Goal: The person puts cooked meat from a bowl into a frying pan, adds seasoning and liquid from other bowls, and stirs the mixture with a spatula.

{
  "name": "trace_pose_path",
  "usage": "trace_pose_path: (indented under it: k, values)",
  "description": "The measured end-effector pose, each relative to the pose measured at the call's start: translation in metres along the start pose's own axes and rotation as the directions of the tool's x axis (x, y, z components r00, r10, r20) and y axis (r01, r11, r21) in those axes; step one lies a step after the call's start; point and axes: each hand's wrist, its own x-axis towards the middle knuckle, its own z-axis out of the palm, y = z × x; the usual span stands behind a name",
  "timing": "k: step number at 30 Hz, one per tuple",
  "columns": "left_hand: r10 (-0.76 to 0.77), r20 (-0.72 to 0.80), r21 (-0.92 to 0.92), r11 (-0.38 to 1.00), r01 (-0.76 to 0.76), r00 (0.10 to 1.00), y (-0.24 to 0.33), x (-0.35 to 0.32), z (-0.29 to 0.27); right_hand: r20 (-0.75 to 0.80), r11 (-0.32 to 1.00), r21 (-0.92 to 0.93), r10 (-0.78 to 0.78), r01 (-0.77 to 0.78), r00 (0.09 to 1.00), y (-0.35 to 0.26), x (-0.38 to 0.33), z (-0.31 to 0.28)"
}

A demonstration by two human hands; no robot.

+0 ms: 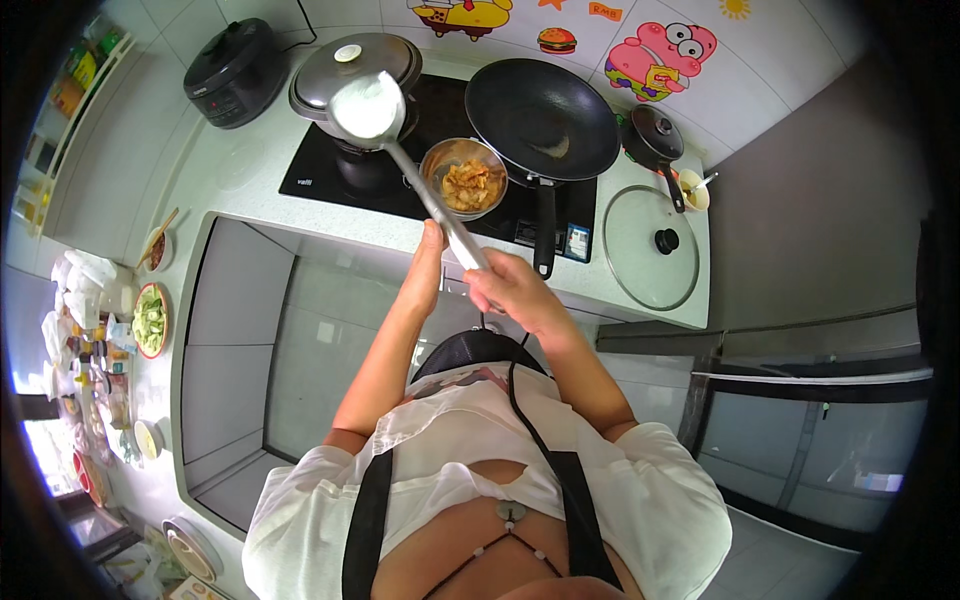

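My right hand (513, 290) is closed round the handle end of a steel wok ladle (420, 180). The ladle slants up and left, its broad rounded head raised near the lidded pot. My left hand (424, 272) is edge-on beside the handle, its visible digit straight and pointing up; its other fingers are mostly hidden, and contact with the handle is unclear. Just beyond the ladle, a steel bowl (432, 160) of browned food pieces (470, 186) rests on the black cooktop (318, 172). To its right sits a black wok (535, 110) with a little residue inside.
A lidded pot (325, 70) and black electric cooker (235, 75) stand back left. Right are a glass lid (640, 255), small black saucepan (655, 135) and small cup (692, 192). The left counter holds a plate of green vegetables (150, 320) and a small bowl (157, 250) with chopsticks.
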Motion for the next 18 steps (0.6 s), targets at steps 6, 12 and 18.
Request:
trace_pose_path:
  k: [6,12,18]
  values:
    - [0.091,0.135,-0.012,0.996,-0.09,0.987,0.007,0.003,0.005,-0.267,0.994,0.002,-0.101,0.105,0.958,-0.017,-0.013,-0.045]
    - [0.107,-0.028,-0.069,0.992,-0.109,0.994,0.015,0.002,-0.003,-0.487,0.998,0.057,0.063,-0.041,0.871,0.006,-0.029,-0.126]
    - [0.14,-0.153,-0.03,0.989,-0.146,0.978,0.013,-0.004,-0.031,-0.53,0.977,0.204,0.169,-0.069,0.831,0.024,-0.017,-0.16]
